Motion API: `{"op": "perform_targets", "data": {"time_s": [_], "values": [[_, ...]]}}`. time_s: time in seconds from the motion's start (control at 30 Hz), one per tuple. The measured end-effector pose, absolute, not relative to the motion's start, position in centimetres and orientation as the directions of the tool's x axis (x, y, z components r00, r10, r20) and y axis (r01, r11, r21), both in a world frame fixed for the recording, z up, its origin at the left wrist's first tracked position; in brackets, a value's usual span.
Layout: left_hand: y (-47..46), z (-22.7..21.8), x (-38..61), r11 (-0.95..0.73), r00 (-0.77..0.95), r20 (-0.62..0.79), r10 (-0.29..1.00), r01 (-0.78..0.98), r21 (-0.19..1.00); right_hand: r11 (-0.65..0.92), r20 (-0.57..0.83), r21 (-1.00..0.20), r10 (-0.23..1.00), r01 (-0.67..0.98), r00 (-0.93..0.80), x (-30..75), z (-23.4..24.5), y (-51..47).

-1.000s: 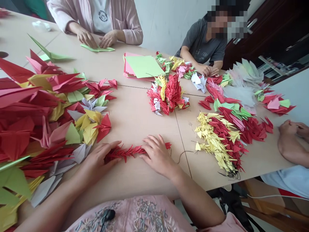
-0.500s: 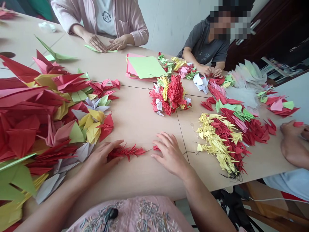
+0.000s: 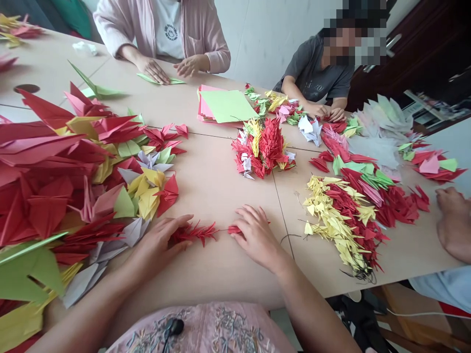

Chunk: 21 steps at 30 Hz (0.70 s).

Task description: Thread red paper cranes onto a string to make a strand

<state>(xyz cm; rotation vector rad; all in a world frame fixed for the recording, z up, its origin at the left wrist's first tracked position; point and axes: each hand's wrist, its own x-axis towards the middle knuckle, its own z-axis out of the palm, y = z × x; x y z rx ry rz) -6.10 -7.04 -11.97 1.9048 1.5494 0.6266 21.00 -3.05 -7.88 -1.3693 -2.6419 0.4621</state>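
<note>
A string of small folded red paper cranes [image 3: 200, 231] lies on the table in front of me. My left hand [image 3: 172, 238] curls round its left end, thumb on the near side and fingers on the far side. Across a short bare stretch of thread, my right hand [image 3: 253, 231] closes over a red paper crane [image 3: 233, 229], whose tip shows by the thumb. More red paper pokes out beyond those fingers, mostly covered by the hand. The thread's dark end [image 3: 289, 237] trails off to the right on the tabletop.
Large folded cranes [image 3: 47, 171] heap up at my left. Strung yellow cranes [image 3: 327, 215] lie right, beside red ones. A bunched crane cluster [image 3: 270, 142] and a green paper stack [image 3: 231, 105] sit farther back. Two people [image 3: 165, 44] work opposite; another person's arm [image 3: 452, 225] rests right.
My right hand has closed round the red crane beside it and the bare thread between my hands looks shorter. My left hand stays at the string. The whole view has shifted slightly.
</note>
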Motion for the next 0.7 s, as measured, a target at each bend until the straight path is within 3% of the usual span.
{"op": "perform_targets", "data": {"time_s": [0.3, 0.7], "values": [[-7.1, -11.4, -5.7, -0.129, 0.185, 0.001, 0.983, 0.677, 0.725, 0.682, 0.103, -0.345, 0.711, 0.645, -0.696, 17.0, -8.0, -2.8], [-6.9, -11.6, -5.8, -0.118, 0.188, -0.012, 0.982, 0.663, 0.74, 0.624, 0.137, -0.36, 0.771, 0.693, -0.622, 19.2, -7.8, -2.8]]}}
